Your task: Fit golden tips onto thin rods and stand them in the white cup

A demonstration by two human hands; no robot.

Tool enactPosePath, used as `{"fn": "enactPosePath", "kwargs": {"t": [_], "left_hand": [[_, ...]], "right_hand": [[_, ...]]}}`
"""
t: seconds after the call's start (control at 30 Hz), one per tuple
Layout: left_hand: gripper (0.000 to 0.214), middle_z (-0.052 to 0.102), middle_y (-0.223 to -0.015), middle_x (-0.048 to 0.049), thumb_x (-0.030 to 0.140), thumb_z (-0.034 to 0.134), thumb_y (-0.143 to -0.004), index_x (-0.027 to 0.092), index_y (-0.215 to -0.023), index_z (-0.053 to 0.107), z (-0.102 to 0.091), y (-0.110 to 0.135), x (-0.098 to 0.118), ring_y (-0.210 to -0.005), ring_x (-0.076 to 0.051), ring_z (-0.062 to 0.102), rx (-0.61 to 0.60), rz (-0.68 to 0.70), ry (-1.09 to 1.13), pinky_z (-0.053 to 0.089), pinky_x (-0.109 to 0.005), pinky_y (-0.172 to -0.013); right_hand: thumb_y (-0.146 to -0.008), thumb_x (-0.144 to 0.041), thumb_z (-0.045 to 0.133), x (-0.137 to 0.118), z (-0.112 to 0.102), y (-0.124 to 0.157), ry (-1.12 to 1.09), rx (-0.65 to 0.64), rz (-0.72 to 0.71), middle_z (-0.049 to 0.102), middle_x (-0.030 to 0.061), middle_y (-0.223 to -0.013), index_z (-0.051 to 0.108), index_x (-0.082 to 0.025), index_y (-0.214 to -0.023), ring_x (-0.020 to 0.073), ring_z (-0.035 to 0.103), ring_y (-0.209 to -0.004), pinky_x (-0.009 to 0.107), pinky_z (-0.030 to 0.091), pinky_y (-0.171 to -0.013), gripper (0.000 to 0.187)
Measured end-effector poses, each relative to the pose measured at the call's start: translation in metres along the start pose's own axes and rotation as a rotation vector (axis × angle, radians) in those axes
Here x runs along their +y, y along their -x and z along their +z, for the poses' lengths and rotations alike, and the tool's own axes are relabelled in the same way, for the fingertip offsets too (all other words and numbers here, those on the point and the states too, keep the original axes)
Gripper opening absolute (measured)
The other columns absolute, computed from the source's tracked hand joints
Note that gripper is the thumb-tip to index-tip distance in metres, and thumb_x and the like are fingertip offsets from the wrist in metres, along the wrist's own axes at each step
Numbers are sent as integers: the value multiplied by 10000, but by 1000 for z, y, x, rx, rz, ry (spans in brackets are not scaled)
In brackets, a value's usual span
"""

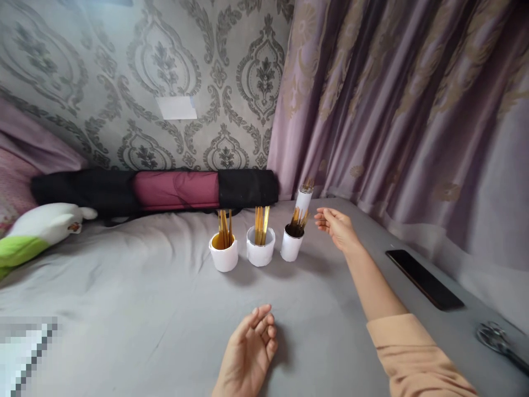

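My right hand point(335, 227) is held to the right of the narrow white containers. Its fingers are slightly bent and apart, and I see nothing in them. Closest to it are a white cup of dark-tipped sticks point(291, 246) and, behind that, a taller white container point(304, 199) with sticks at its top. My left hand point(249, 348) rests palm up in front, fingers loosely curled and holding nothing. Beyond it stand a white cup point(260, 253) with thin golden sticks point(261, 225) and another white cup point(224, 259) with brownish-gold sticks point(225, 229).
A grey sheet point(157, 309) covers the surface. A black and maroon rolled bag point(177, 189) lies along the patterned wall. At left is a white and green plush toy point(45, 226). A black phone point(424, 278) and a dark metallic object point(494, 336) lie at right, by the curtain point(372, 99).
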State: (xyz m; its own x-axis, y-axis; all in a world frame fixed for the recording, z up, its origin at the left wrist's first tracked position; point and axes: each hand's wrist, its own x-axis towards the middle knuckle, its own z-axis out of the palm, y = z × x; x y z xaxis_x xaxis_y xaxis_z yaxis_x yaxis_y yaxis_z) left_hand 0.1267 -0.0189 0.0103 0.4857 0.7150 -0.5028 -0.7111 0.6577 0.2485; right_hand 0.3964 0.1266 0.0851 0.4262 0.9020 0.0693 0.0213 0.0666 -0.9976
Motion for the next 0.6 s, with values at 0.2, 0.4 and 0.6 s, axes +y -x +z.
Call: {"fn": "enactPosePath", "kwargs": {"t": [0.2, 0.4, 0.6], "left_hand": [[178, 564, -780, -43, 198, 549, -753, 113, -907, 571, 1, 2, 1, -636, -96, 524, -25, 3, 11, 422, -217, -581], [187, 561, -785, -39, 203, 552, -755, 108, -915, 564, 3, 1, 1, -634, -96, 518, -14, 2, 15, 417, -217, -575], [191, 561, -789, -40, 203, 551, -758, 106, -922, 564, 0, 1, 1, -639, -94, 517, -23, 4, 20, 419, -217, -585]], "right_hand": [[-775, -339, 518, -2, 0, 20, -31, -40, 11, 617, 31, -703, 575, -175, -814, 76, 561, -535, 176, 463, -483, 178], [-742, -425, 531, 2, 6, 35, -10, -146, 17, 597, 15, -668, 573, -182, -803, 73, 544, -525, 182, 452, -494, 254], [-710, -425, 566, 1, 14, 47, -68, -196, 35, 564, -12, -627, 588, -177, -793, 56, 514, -502, 170, 431, -478, 263]]}}
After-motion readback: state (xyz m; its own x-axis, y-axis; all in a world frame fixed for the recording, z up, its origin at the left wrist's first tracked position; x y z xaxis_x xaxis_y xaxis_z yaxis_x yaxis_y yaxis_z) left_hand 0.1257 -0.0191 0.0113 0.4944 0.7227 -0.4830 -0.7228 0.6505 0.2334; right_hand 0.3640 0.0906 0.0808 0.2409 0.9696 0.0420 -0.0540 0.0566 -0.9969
